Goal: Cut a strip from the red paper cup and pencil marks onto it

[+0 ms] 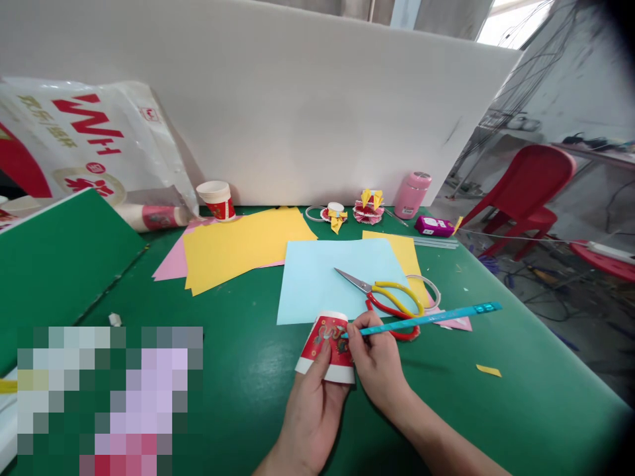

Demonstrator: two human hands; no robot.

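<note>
The far-left bag [133, 158] bears a red W-like mark. Your left hand [316, 406] grips the paper cup [333, 340], near centre; your right hand [376, 350] pinches the blue pencil [426, 320], tip at the cup.

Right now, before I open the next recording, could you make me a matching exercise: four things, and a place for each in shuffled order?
1. pencil
2. nearer cup
3. scissors
4. bottle

A. blades over the light blue sheet
B. near the white panel
C. in the right hand
D. in the left hand

Pairs: 1-C, 2-D, 3-A, 4-B
</note>
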